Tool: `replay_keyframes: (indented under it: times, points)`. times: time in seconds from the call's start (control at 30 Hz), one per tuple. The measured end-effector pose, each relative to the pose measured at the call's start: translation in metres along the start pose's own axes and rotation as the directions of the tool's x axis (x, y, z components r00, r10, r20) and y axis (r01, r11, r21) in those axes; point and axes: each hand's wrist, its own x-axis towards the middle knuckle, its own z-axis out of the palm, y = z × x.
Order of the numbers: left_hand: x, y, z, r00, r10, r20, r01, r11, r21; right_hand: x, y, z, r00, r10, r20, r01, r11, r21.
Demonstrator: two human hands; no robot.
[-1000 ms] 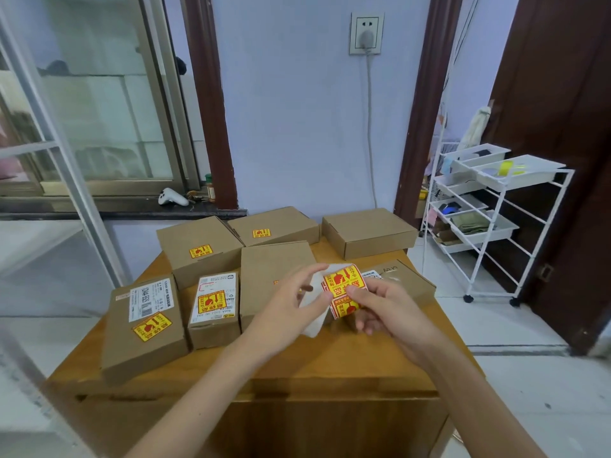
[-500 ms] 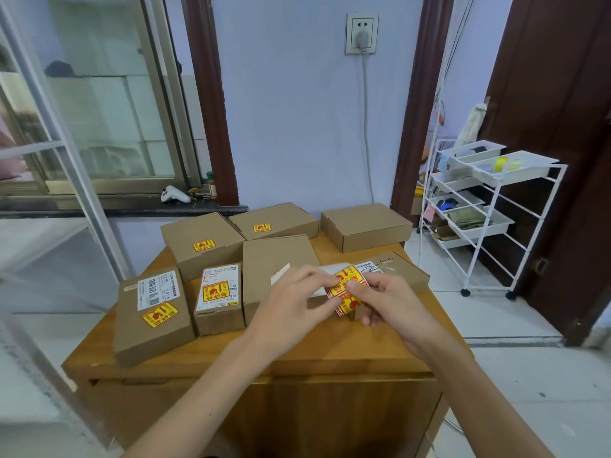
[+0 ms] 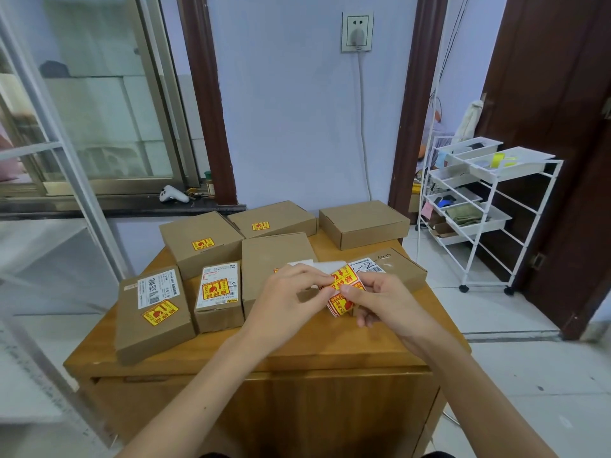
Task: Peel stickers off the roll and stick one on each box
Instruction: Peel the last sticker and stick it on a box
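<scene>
Both hands meet over the middle of the wooden table (image 3: 211, 353), right on the sticker roll (image 3: 342, 294). The right hand (image 3: 385, 304) grips the roll, thumb pressed on its top; the left hand (image 3: 291, 300) pinches the edge of a yellow-and-red sticker at the roll's upper left. A strip of white backing paper (image 3: 317, 265) trails off behind the left fingers.

Labels now. The stickers carry red characters and a broken-glass symbol on yellow, too small to read. The near-left box (image 3: 152, 317) wears one below a white shipping label with a barcode and digits I can't make out. The small box (image 3: 218, 297) beside it has a sticker over its white label. The far-left box (image 3: 201, 244) and the far-middle box (image 3: 272, 219) each show one. The far-right box (image 3: 363, 221) is bare. The middle box (image 3: 276, 256) sits behind the left hand, with a sliver of yellow peeking out at the knuckles. The right box (image 3: 395, 266) shows a white label and scrawled pen marks.

Compared with a second ago, the left hand has closed in from open fingers to a pinch, and both hands sit lower, closer together.
</scene>
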Motion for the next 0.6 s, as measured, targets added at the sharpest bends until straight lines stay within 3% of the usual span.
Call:
replay_keyframes:
  times: [0.23,0.6]
  points:
    - [0.0001,0.0052,0.0,0.999,-0.025,-0.037,0.025,1.0,0.0,-0.0001,-0.0005,-0.0021,1.0,0.007,0.028,-0.007,1.0,-0.01]
    - [0.0034,0.0051,0.0037,0.974,-0.226,-0.035,0.211,0.947,-0.242,-0.0012,0.0034,-0.0036,1.0,0.017,0.014,-0.018,1.0,0.014]
